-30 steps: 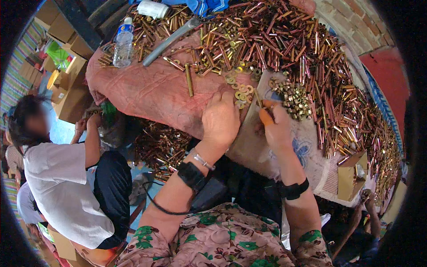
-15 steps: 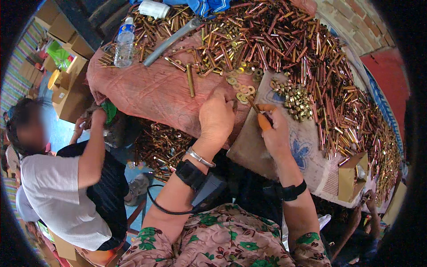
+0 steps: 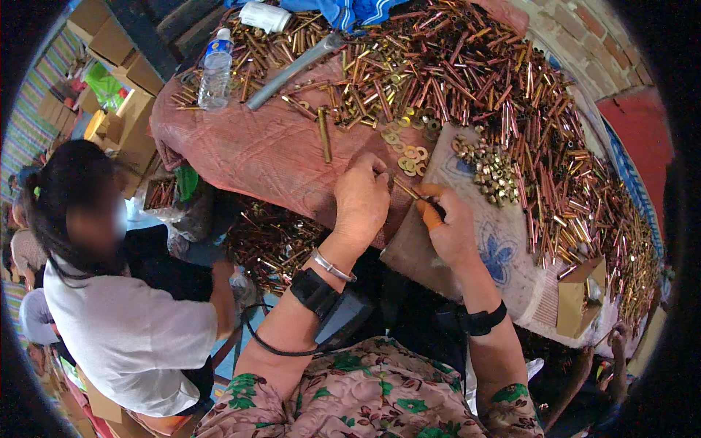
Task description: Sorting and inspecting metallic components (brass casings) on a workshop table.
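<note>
My right hand (image 3: 447,223), with an orange cover (image 3: 429,214) on one finger, pinches a thin brass-coloured metal rod (image 3: 407,190). The rod points up and left towards my left hand (image 3: 363,193). My left fingers are curled and pressed together just left of the rod's tip; anything inside them is hidden. Flat ring washers (image 3: 410,159) lie on the cloth just beyond both hands. Right of them is a pile of small brass-coloured nuts (image 3: 495,174). A single longer brass-coloured rod (image 3: 324,136) lies apart, beyond my left hand.
A large heap of copper-coloured rods (image 3: 467,66) covers the far and right side of the table. A grey metal tube (image 3: 292,71) and a plastic bottle (image 3: 215,73) are at the far left. A cardboard box (image 3: 580,299) stands right. A co-worker (image 3: 124,314) sits at left.
The rod's tip has moved off the washers, towards my left hand. The co-worker at left has leaned closer and lowered an arm. The view has shifted a little.
</note>
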Available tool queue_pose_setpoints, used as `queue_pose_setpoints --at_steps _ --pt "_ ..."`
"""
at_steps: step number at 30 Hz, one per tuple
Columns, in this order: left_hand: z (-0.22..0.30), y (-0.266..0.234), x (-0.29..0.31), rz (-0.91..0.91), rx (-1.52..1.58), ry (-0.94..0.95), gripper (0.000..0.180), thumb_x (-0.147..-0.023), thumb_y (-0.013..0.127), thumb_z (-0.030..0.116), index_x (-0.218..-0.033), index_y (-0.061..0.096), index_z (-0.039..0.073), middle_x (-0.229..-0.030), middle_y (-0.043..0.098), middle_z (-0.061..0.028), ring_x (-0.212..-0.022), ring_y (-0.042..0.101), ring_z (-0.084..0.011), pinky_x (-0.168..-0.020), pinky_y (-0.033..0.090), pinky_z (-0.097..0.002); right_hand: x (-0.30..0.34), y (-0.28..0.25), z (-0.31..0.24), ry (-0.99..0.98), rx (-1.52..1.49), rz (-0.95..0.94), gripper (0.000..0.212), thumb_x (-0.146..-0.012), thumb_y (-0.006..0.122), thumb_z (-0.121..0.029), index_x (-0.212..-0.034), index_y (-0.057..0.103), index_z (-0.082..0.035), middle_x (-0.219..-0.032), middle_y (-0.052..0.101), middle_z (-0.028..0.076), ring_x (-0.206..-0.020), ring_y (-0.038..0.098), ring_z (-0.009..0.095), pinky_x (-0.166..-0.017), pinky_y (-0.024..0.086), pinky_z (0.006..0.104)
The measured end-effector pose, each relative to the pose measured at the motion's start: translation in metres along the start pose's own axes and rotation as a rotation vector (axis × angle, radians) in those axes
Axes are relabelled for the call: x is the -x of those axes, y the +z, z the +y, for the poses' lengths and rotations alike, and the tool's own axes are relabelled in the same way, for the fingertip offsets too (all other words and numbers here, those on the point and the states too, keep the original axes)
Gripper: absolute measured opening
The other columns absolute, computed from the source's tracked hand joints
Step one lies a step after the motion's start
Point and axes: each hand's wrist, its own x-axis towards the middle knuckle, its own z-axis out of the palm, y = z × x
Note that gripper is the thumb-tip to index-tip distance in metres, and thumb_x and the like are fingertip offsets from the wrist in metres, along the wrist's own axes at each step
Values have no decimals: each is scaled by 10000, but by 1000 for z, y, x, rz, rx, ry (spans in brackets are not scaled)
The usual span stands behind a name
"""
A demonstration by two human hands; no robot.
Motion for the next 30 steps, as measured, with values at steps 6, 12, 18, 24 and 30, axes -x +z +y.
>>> queue_pose_setpoints --at_steps 6,12,18,24,30 --pt "4 3 11 156 -10 138 86 -780 584 48 -853 562 8 -686 599 -183 -655 605 -348 -598 465 -385 -1 4 -3 -6 56 11 216 -772 608 -62 -984 598 -23 -877 632 186 -812 613 328 -701 472 360" --pt "13 6 25 119 -130 249 92 -791 539 16 -857 475 21 -728 568 -224 -716 568 -420 -586 463 -447 -1 0 -12 -6 122 -23 212 -769 608 -55 -975 582 -15 -885 620 188 -809 601 355 -686 473 386" --pt "8 13 21 11 960 -292 118 -849 562 72 -866 466 5 -745 565 -119 -629 614 -227 -560 531 -311 6 6 -17 -178 112 51 210 -770 609 -55 -976 568 -41 -912 602 191 -823 591 368 -681 475 403" --pt "8 3 17 -92 1171 -493 128 -859 565 101 -881 483 4 -802 551 -77 -647 586 -141 -589 547 -270 10 12 -20 -88 31 47 255 -790 594 -67 -1038 535 -51 -932 602 175 -820 585 375 -676 479 397" --pt "13 3 25 -322 1314 -542 112 -866 538 108 -944 536 27 -811 557 -40 -672 569 -121 -621 526 -287 9 12 -24 -258 206 109 259 -817 571 -90 -1069 525 -51 -906 596 179 -791 587 364 -636 469 409"
